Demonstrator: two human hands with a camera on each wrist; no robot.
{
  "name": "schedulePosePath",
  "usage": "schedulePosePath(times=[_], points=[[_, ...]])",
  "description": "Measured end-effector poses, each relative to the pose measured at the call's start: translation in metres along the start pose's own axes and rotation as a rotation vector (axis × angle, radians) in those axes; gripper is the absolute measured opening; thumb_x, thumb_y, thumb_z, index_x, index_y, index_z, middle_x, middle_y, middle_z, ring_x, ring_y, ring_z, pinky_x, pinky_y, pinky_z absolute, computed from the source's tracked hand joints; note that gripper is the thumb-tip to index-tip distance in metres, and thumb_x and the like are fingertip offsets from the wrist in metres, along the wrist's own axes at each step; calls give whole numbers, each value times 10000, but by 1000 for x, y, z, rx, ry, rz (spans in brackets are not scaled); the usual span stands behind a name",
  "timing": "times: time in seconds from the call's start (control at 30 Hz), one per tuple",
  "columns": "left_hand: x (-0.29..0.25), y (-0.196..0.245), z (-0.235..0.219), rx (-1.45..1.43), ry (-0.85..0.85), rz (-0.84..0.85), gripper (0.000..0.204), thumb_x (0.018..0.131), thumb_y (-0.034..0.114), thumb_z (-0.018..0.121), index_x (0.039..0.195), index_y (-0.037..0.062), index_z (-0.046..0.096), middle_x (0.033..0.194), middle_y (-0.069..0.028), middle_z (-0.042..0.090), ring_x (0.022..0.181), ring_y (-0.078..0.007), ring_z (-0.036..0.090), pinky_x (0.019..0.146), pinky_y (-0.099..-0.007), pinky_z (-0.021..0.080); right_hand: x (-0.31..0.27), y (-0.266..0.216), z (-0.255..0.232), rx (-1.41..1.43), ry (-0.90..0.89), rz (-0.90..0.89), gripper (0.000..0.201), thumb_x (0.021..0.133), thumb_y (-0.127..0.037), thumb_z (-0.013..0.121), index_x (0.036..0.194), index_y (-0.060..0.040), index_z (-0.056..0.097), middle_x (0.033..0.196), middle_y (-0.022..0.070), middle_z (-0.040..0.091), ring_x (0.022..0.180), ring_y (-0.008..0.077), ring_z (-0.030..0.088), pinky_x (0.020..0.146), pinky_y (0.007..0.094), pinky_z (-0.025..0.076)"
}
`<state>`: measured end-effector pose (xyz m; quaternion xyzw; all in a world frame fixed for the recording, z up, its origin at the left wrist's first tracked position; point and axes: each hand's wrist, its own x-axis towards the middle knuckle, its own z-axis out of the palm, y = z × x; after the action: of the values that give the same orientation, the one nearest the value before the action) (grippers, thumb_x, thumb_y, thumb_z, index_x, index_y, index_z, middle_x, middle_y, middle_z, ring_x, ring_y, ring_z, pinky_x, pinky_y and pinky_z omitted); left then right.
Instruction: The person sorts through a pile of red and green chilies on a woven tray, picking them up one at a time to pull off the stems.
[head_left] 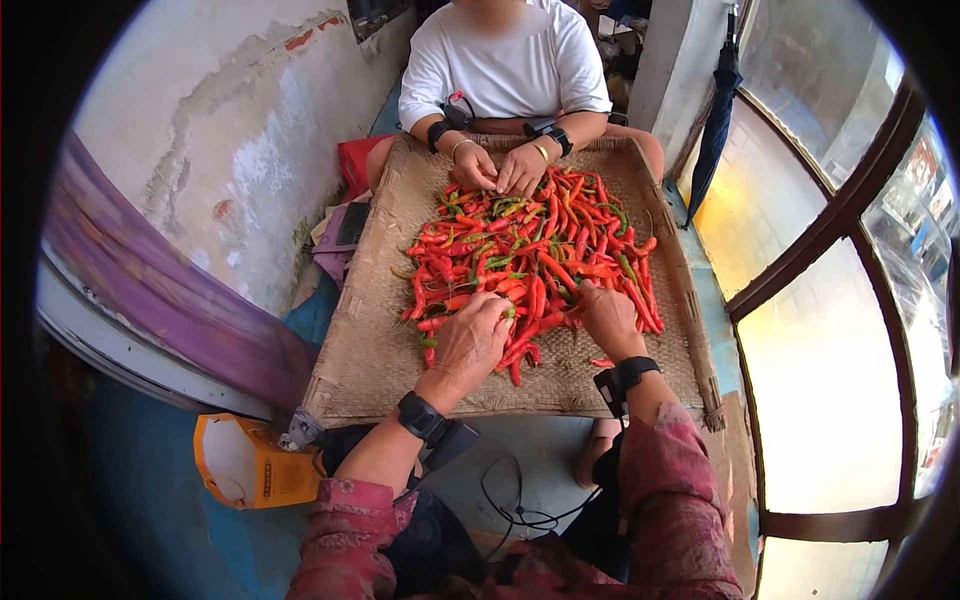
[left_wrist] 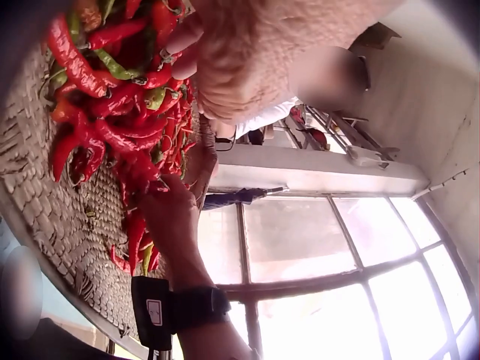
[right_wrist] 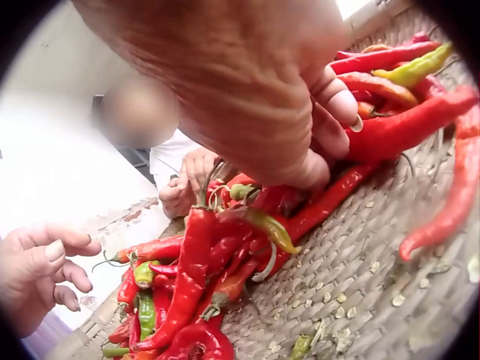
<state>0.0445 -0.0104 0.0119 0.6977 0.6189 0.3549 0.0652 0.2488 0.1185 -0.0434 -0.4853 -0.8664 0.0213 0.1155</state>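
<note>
A broad heap of red chili peppers (head_left: 560, 235), with some green ones mixed in, lies on a woven tray (head_left: 370, 340). My left hand (head_left: 467, 340) is over the heap's near left side. In the right wrist view the left hand (right_wrist: 45, 274) has loosely bent fingers with nothing between them. My right hand (head_left: 612, 318) is at the near right side of the heap. Its fingers and thumb hold a red chili pepper (right_wrist: 412, 124), seen close up in the right wrist view. Part of that grip is hidden behind the hand.
Across the tray sits a person in a white shirt (head_left: 500, 65), both hands (head_left: 505, 172) at the heap's far edge. A folded umbrella (head_left: 715, 130) hangs by the windows at right. A yellow bag (head_left: 265, 465) stands on the floor at left, and a black cable (head_left: 520, 510) lies below the tray.
</note>
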Motion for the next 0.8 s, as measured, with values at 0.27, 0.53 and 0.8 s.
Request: schedulePosePath(times=[0.27,0.53,0.8], points=[[0,4,-1,-28,-4,-31,204,859,114,585,1032,7,574,1028,-145,587,903,-315,608,765,-387,496,-3,-21,-57,338,420,-48,177,788,-188,673,871,-56,591,676,149,625,613,314,626,535,400,484],[-1,8,12,-222,-41,-23,335,880,237,599,1113,0,556,981,-163,599,806,-286,619,720,-375,496,-25,-35,-90,1485,133,288,374,946,-380,510,888,-19,592,597,-37,447,511,36,405,467,187,322],[-12,14,24,-158,-270,-94,271,888,249,578,963,-12,584,752,-204,607,699,-354,612,621,-434,474,-36,-67,-45,1070,-112,119,396,916,-349,521,875,38,594,651,133,576,572,221,566,547,358,454]])
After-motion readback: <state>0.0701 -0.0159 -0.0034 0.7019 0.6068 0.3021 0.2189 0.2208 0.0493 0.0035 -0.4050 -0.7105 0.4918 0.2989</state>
